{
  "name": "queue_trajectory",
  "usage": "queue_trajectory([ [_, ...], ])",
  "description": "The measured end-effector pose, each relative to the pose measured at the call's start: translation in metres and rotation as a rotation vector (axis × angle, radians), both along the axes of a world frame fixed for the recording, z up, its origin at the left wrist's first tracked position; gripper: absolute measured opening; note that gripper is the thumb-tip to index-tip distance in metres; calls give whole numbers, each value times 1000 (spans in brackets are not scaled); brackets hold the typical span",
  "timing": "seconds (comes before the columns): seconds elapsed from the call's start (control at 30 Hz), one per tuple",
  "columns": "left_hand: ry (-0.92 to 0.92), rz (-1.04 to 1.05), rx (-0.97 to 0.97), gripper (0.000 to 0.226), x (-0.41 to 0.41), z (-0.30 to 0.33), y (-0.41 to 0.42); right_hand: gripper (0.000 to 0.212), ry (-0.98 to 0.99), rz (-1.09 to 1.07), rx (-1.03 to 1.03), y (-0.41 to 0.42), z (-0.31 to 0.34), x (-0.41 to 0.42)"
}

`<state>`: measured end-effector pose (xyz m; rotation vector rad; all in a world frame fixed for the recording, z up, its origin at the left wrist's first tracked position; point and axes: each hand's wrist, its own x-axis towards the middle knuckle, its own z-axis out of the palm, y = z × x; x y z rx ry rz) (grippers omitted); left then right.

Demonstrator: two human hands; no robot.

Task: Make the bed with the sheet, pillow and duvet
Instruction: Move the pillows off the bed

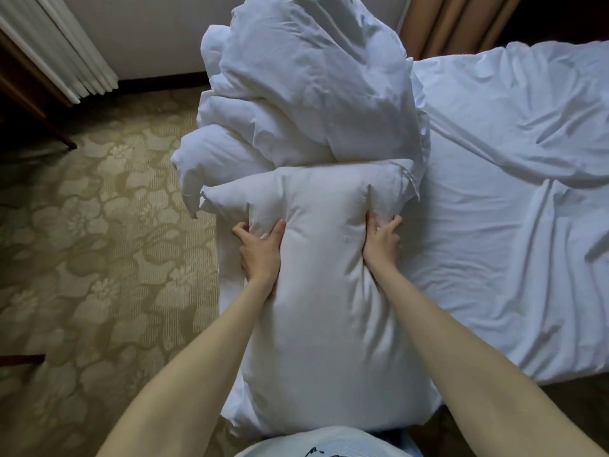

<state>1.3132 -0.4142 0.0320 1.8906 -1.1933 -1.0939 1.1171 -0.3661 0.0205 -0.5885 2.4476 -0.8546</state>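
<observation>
**Inspector:** The pillow (323,278) is at centre frame, running from the person's body toward the duvet (296,94), which is heaped at upper centre. Its far end touches that heap. The sheet (514,192) covers the bed at right and is creased.

**Assistant:** And the hands?

**Inspector:** The left hand (260,255) clenches the pillow's left flank, with its fingers (245,229) dug into the fabric. The right hand (382,244) does the same on the right flank. Both grip toward the far end, and the filling bulges between them.

**Assistant:** What is the step in hand?

**Inspector:** In my judgement, carrying or plumping the pillow before it is placed. To do it well, keep both grips level so the near end does not sag. Smooth the sheet first, since its creases would otherwise be trapped underneath. Lay the pillow square to the bed's end, clear of the duvet heap.
</observation>
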Motion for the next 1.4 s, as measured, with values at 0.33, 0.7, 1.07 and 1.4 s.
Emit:
queue_trajectory([
  [0.33, 217, 90, -425, 39, 26, 48, -3, 49, -6, -108, -500, 17, 47, -13],
  [0.7, -33, -207, 8, 90, 47, -20, -17, 77, 33, 295, -189, -6, 0, -16],
  [1.07, -135, -413, -148, 69, 52, 2, 76, 62, 51, 344, -135, 116, 2, -3],
  [1.4, -513, -921, -271, 43, 21, 11, 142, 39, 348, 587, 51, 190, 5, -17],
])
